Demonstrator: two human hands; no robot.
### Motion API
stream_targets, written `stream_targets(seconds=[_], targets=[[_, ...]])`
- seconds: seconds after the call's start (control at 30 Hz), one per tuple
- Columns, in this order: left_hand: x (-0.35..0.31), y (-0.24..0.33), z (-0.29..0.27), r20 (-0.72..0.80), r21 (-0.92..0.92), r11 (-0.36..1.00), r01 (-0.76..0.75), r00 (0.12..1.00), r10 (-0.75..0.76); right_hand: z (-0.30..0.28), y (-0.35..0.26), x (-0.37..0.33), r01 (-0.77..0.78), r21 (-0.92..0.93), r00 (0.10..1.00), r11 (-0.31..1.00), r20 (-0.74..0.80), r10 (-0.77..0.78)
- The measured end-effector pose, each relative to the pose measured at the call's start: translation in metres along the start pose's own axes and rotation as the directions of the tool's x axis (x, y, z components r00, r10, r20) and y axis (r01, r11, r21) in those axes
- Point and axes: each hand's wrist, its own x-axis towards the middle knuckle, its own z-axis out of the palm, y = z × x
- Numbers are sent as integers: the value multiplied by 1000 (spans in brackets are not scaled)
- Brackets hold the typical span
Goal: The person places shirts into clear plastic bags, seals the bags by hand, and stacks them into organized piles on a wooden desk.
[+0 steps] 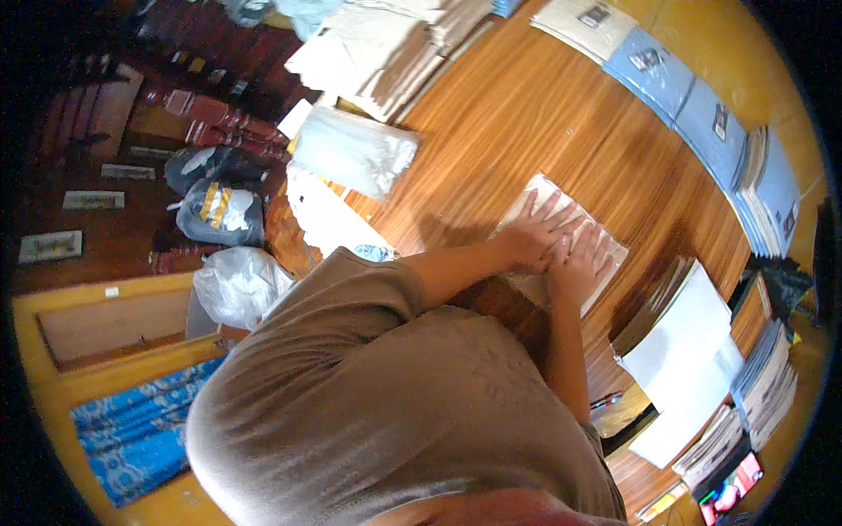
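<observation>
Both of my hands lie flat on a thin, pale, folded cloth packet (543, 185) on the wooden table. My left hand (533, 238) presses on its left part, with the fingers stretched out and apart. Beside it, my right hand (579, 266) rests on the right part, fingers also extended, and the two hands touch or overlap at the thumbs. Neither hand grips anything. The packet's near side is partly hidden under my hands; whether it has a plastic sleeve I cannot tell.
The brown striped table (500, 114) holds clear plastic sleeves (355, 151) and stacked pale cloths (368, 53) at the left. Blue packets (649, 70) line its far right edge. White sheets (680, 329) lie near my right arm, with a lit phone (732, 489) beyond.
</observation>
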Motion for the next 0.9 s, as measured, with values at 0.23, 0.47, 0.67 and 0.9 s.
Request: stream_targets(seconds=[0.23, 0.47, 0.67, 0.9], targets=[[-73, -14, 1, -35, -24, 993, -118, 992, 117, -4, -12, 17, 394, -33, 919, 919, 8, -394], [-85, -9, -26, -112, -41, 996, 78, 990, -82, -30, 7, -2, 182, 66, 948, 981, -277, -157], [-96, -52, -16, 378, -893, 117, 435, 864, -332, -16, 86, -70, -403, 626, 915, 667, 302, 269], [-73, -86, -66, 147, -987, -114, 114, 930, -337, -87, -30, -81, 260, 578, 858, 774, -506, 89]])
